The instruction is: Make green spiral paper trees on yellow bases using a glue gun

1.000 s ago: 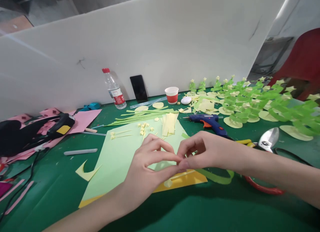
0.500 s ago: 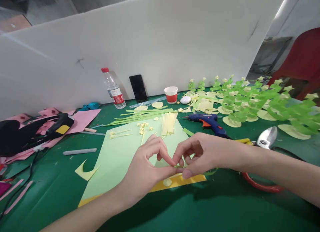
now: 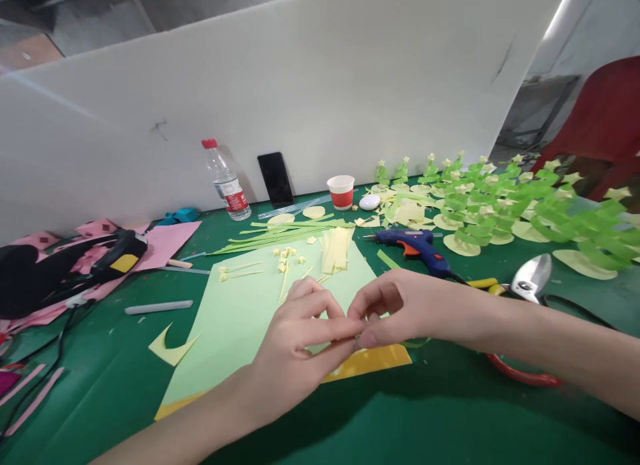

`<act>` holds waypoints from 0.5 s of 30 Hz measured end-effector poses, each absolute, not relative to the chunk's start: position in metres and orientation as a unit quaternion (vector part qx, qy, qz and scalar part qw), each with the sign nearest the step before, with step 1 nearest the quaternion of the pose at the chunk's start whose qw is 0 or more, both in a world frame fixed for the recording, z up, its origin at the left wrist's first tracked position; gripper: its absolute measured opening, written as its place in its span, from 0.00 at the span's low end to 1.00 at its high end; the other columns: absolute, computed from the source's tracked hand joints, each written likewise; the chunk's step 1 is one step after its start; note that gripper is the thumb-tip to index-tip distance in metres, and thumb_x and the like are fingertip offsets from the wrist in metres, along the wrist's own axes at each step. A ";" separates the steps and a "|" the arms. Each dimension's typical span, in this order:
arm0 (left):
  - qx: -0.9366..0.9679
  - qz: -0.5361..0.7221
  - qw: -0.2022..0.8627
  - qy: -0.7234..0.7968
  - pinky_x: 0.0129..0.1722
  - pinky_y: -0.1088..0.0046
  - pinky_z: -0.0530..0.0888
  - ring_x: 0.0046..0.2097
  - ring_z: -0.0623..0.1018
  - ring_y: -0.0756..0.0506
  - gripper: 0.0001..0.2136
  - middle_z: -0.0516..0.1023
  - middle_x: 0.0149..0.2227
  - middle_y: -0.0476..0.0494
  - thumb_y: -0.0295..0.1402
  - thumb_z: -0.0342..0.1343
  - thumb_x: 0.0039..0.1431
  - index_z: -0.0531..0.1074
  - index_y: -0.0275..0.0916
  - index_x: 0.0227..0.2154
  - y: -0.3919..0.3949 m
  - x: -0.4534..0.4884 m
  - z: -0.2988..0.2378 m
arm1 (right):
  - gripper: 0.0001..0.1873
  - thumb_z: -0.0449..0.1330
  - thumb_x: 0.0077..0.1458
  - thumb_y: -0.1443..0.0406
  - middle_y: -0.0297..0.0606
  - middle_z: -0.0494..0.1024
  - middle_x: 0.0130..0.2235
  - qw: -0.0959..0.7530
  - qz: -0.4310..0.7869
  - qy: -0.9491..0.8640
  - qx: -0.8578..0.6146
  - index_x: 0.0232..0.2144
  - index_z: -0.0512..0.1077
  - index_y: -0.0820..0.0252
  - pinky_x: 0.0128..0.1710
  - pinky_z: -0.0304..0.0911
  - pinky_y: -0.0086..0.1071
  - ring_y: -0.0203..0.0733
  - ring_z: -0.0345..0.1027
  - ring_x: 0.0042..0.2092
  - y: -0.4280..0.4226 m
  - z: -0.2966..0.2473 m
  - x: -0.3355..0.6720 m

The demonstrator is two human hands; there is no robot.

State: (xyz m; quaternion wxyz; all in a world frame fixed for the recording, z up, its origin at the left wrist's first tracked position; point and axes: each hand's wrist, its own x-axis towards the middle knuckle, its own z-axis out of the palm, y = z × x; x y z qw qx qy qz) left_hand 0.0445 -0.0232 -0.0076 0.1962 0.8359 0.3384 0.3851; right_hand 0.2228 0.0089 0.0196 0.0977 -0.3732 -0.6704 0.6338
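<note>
My left hand (image 3: 305, 331) and my right hand (image 3: 387, 308) meet fingertip to fingertip over the front of a light green paper sheet (image 3: 240, 318). Both pinch a narrow green paper strip (image 3: 417, 343), mostly hidden by the fingers; its loose end curls out under my right hand. On the sheet, beyond my fingers, lie small pale yellow folded paper stars (image 3: 285, 252), thin yellow stems (image 3: 243, 274) and a stack of pale yellow paper strips (image 3: 336, 249). An orange-yellow sheet (image 3: 375, 362) shows beneath the front edge.
A blue glue gun (image 3: 415, 243) and red-handled pruning shears (image 3: 530, 278) lie to the right. Several green paper plants (image 3: 500, 198) stand behind them. Green strips (image 3: 280, 235), a paper cup (image 3: 342, 193), a phone (image 3: 276, 178) and a water bottle (image 3: 227, 185) are at the back.
My left fingers have closed further over the strip and moved nearer my right fingertips, hiding the green bit that showed between them. The view has shifted slightly.
</note>
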 end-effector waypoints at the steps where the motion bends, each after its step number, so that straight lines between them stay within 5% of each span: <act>1: 0.840 0.377 0.200 0.334 0.29 0.70 0.63 0.30 0.64 0.47 0.09 0.68 0.21 0.48 0.26 0.54 0.52 0.77 0.46 0.29 -0.023 0.045 -0.008 | 0.13 0.61 0.42 0.57 0.31 0.65 0.26 0.087 0.633 -0.674 -0.371 0.28 0.71 0.61 0.25 0.47 0.25 0.29 0.53 0.29 0.009 0.021 0.224; 7: 0.787 0.376 0.264 0.412 0.26 0.71 0.62 0.26 0.62 0.49 0.06 0.61 0.18 0.51 0.30 0.60 0.45 0.75 0.43 0.17 -0.024 0.049 -0.007 | 0.15 0.62 0.40 0.56 0.27 0.59 0.21 0.048 0.614 -0.696 -0.368 0.29 0.72 0.59 0.22 0.41 0.27 0.28 0.48 0.24 0.007 0.019 0.223; 15: 0.753 0.354 0.314 0.458 0.27 0.72 0.62 0.27 0.61 0.50 0.15 0.60 0.19 0.53 0.36 0.61 0.44 0.61 0.38 0.12 -0.027 0.051 -0.001 | 0.16 0.61 0.40 0.54 0.30 0.61 0.23 0.116 0.649 -0.655 -0.369 0.25 0.70 0.62 0.22 0.42 0.27 0.29 0.48 0.25 -0.001 0.010 0.213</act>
